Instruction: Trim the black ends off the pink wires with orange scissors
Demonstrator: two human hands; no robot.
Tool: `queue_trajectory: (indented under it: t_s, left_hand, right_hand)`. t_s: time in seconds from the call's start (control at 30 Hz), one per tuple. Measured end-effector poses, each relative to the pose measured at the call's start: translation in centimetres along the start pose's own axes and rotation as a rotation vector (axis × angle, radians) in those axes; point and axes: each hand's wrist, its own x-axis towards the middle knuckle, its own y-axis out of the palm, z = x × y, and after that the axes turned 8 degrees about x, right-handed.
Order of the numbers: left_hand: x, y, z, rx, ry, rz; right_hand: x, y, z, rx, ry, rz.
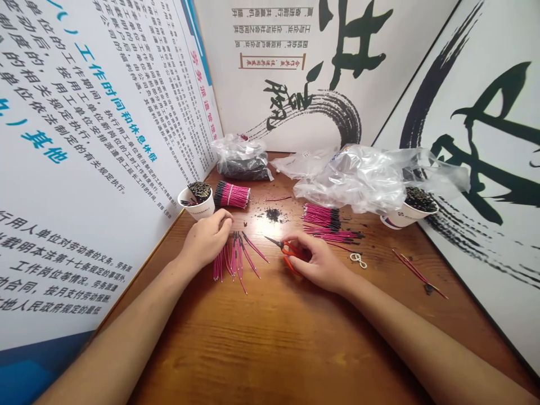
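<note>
Left hand (pixel 207 239) presses loose pink wires (pixel 235 257) flat, right hand (pixel 319 261) grips red scissors (pixel 284 248); trimmed bundles (pixel 323 216) wait beyond, few wires left.

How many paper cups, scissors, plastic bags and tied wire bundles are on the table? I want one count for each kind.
Paper cups: 2 (left cup, right cup)
Scissors: 1, under the right hand
Plastic bags: 2 (dark-filled bag, clear bag)
Tied wire bundles: 2 (left bundle, right bundle)
Total: 7
</note>
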Motion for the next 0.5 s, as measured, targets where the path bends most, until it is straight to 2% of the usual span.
queue_trajectory:
  t_s: [0.1, 0.27, 0.33, 0.43, 0.5]
  left_hand:
    - [-0.8, -0.1, -1.0, -0.008, 0.037, 0.037]
    - [-2.3, 1.0, -4.0, -0.085, 0.202, 0.149]
    - [-2.2, 1.7, -5.1, -0.200, 0.278, 0.150]
    - [-1.6, 2.6, -6.2, -0.473, 0.351, 0.080]
    - [-1.2, 3.2, -6.4, -0.648, 0.278, 0.067]
  right_hand:
    - [0.0, 0.0, 0.0, 0.007, -0.009, 0.002]
    - [0.0, 0.0, -0.1, 0.002, -0.013, -0.034]
    - [0.0, 0.0, -0.2, 0.018, -0.009, -0.062]
    - [-0.1, -0.2, -0.4, 0.012, -0.018, -0.130]
    - [-0.1, -0.3, -0.5, 0.013, -0.025, -0.179]
